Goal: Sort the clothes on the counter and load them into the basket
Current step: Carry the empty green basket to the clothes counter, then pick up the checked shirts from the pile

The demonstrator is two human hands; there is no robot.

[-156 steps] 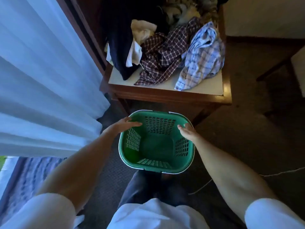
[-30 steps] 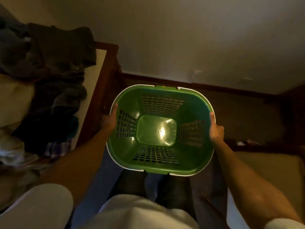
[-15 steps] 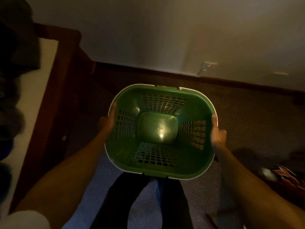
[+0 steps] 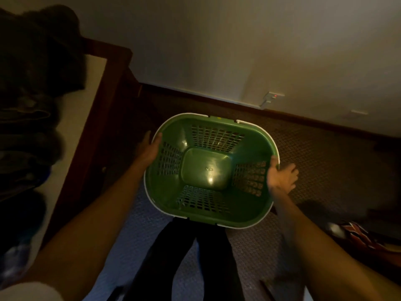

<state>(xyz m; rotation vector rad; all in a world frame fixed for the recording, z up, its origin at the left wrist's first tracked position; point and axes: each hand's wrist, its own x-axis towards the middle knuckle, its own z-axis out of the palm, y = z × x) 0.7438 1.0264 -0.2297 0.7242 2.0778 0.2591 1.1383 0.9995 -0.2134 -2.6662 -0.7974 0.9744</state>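
From the head view, a green plastic basket (image 4: pixel 211 170) sits low in the middle of the frame, over the dark patterned carpet (image 4: pixel 321 153) and just ahead of the person's dark-trousered legs (image 4: pixel 180 261); whether its base touches the floor cannot be told. It is a rounded rectangle seen from straight above, with a pale white band along its rim; each of its four sloping walls carries a panel of square lattice holes; the flat bottom is solid and shiny, catching a small glint of light; nothing lies inside it.

The left hand (image 4: pixel 149 149) is against the basket's left rim, thumb hooked over the edge onto the inside wall, the other fingers reaching outside and out of clear sight; it grips the rim. The right hand (image 4: pixel 281 177) is at the right rim, blurred; the thumb rests on the edge, while the fingers fan apart outside the basket over the carpet, so the hand looks loosened rather than closed around the rim.

To the left stands the counter (image 4: pixel 86 118), a pale top framed in dark reddish wood; a heap of clothes (image 4: pixel 32 83) covers its left part, mostly dark cloth, with a bluish patch near the bottom corner; the dim light hides their details. The basket is beside the counter, apart from it. Beyond it a pale wall (image 4: pixel 238 44) meets a dark baseboard; at the lower right a red and white patterned item (image 4: pixel 355 235) lies on the floor.
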